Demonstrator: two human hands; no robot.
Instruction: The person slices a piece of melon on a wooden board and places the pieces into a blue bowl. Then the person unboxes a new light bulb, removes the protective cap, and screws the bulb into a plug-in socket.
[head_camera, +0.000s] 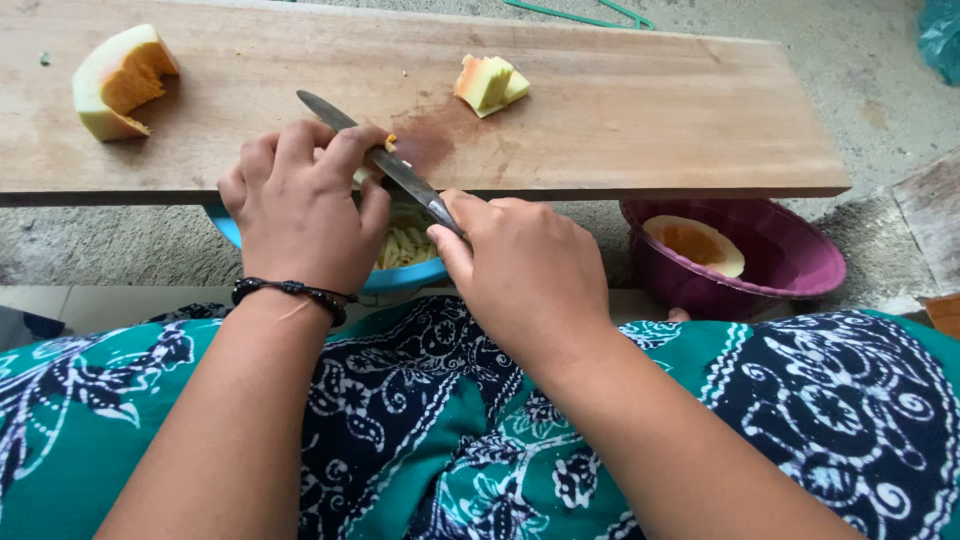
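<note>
Nearest the camera, a lap draped in teal and navy patterned cloth (430, 420) fills the bottom of the view, and two bare forearms reach forward from it. The left hand (300, 205), with a dark braided bracelet (290, 291) at the wrist, is curled closed around a small piece of pale fruit (375, 160), mostly hidden under the fingers. The right hand (525, 265) is wrapped around the handle of a knife (375, 155), whose slim grey blade angles up and left, lying against the held piece. That piece looks light, moist and soft, likely slippery where cut, so a firm pinch on the rind side would probably hold it best. Just below the hands sits a blue bowl (405, 278) holding pale cut strips (405, 245). Beyond lies a long wooden plank (650, 120), bearing a damp stain near the blade. On it, a small stack of slices (490, 83) rests near the middle and a larger wedge with orange flesh (120, 80) lies at the far left. To the right, a purple basket (790, 265) holds a scooped rind piece (695, 243). The ground is rough grey concrete (880, 100).
</note>
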